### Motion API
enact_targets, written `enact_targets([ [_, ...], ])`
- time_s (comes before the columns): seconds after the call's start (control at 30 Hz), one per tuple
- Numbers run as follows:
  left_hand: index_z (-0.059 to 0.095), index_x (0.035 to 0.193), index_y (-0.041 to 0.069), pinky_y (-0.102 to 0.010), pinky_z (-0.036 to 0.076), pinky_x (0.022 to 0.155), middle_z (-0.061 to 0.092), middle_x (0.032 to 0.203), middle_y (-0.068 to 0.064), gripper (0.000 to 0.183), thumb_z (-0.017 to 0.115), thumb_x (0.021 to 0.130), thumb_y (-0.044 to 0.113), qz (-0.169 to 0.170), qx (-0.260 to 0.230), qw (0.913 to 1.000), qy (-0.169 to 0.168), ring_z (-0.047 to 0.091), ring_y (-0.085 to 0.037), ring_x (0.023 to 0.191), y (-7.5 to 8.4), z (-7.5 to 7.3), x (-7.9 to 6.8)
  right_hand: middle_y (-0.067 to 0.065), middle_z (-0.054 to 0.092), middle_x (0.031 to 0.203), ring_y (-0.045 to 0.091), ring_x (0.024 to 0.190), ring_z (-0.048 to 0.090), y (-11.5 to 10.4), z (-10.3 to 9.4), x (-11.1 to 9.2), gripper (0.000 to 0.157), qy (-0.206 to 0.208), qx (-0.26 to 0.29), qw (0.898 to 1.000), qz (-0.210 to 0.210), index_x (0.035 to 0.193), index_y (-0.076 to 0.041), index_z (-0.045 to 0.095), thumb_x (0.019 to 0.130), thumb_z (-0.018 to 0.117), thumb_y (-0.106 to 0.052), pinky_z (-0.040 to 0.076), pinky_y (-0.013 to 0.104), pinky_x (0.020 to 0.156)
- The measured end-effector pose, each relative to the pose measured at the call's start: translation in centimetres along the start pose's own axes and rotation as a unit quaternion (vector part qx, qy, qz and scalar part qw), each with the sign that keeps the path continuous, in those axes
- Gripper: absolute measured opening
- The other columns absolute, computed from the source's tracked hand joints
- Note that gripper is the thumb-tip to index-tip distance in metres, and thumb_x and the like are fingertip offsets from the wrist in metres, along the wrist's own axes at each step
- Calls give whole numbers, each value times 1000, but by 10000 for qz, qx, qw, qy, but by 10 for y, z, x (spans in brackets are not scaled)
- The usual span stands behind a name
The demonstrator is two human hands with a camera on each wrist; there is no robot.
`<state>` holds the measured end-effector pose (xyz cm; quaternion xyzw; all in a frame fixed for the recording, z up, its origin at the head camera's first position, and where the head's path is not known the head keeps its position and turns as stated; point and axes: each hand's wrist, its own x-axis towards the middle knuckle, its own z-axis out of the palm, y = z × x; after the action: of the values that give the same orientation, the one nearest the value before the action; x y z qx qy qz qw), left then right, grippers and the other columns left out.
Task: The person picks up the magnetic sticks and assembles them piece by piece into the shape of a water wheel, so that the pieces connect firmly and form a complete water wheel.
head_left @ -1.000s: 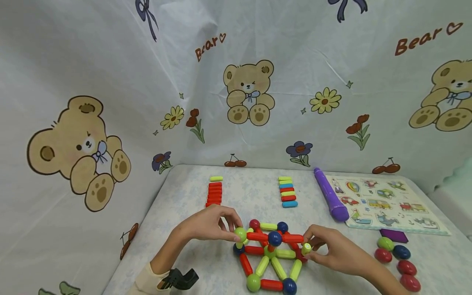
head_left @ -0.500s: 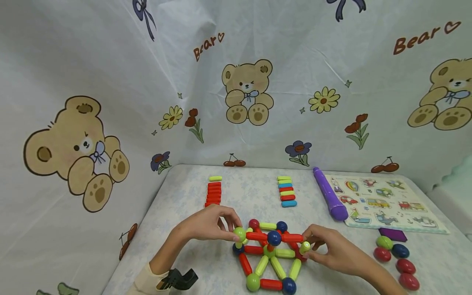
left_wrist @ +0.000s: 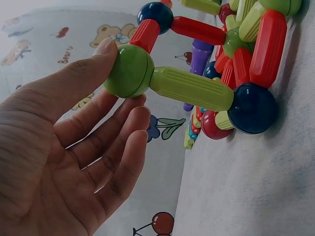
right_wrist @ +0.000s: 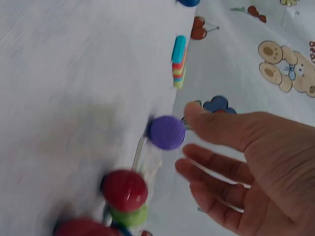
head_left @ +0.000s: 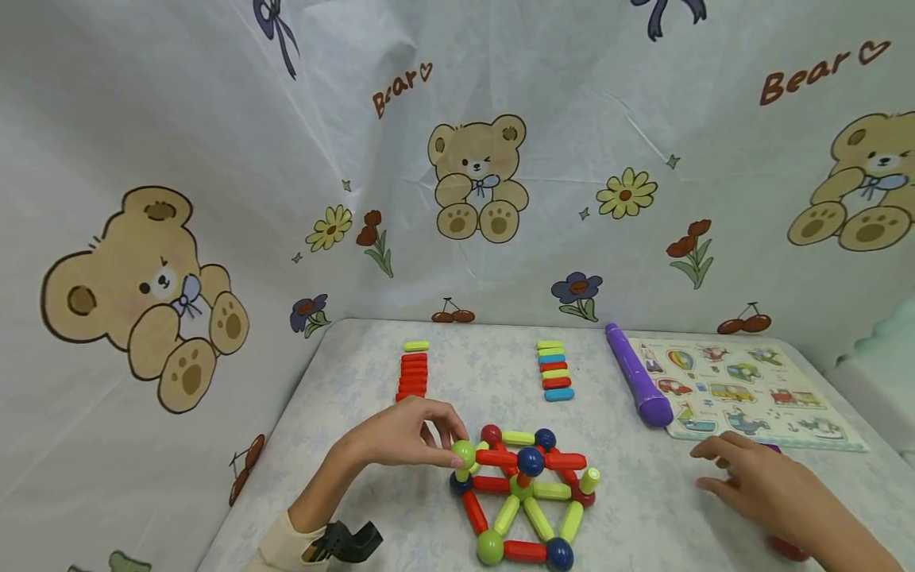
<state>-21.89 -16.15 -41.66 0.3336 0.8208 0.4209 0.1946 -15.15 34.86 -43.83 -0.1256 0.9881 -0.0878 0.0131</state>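
My left hand (head_left: 411, 433) pinches a light green ball (left_wrist: 129, 71) between thumb and fingers. That ball tops a yellow-green rod (left_wrist: 192, 88) that rises from a dark blue ball (left_wrist: 253, 108). Both belong to a structure of red and yellow-green rods and coloured balls on the table. On its right side a short yellow-green rod (head_left: 589, 480) stands up from a red ball (head_left: 582, 496). My right hand (head_left: 772, 488) is apart from the structure, over the loose balls at the right, fingers loosely bent and holding nothing. In the right wrist view a red ball (right_wrist: 124, 190) lies below it.
Red rods (head_left: 413, 376) lie in a column at the back left, mixed-colour rods (head_left: 554, 371) in another at the back middle. A purple microphone (head_left: 638, 377) lies beside a picture board (head_left: 750, 389). A bear-print cloth (head_left: 479, 278) hangs behind the table.
The right hand has let go of the short yellow-green rod at the structure's right side and moved right, over the loose balls. The left hand keeps its pinch on the green ball.
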Motion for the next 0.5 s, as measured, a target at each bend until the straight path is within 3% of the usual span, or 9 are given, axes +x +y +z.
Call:
enact_targets([
  [0.23,77,112,22,-30,62,83,75,101,11,22,87,93,26,44,-45,10000,-30,70,-12,91,-2,-2,-1,-2,68,101,19,84,62,18,6,-9,33,-805,-368,9937,686,112,-19,77,85,91,-30,60,57,72],
  [0.33,77,113,22,-30,62,83,75,101,11,22,87,93,26,25,-65,10000,-37,70,-12,92,-2,-1,-1,0,68,103,21,85,61,23,11,-11,31,-983,-311,9919,736,114,-18,77,86,90,-24,60,58,75],
  [0.5,77,113,22,-30,62,83,75,102,11,22,87,93,26,24,-72,10000,-52,70,-12,92,-1,0,0,3,70,108,23,85,61,27,20,-13,28,-940,-257,9934,600,111,-19,78,86,89,-14,61,58,76],
])
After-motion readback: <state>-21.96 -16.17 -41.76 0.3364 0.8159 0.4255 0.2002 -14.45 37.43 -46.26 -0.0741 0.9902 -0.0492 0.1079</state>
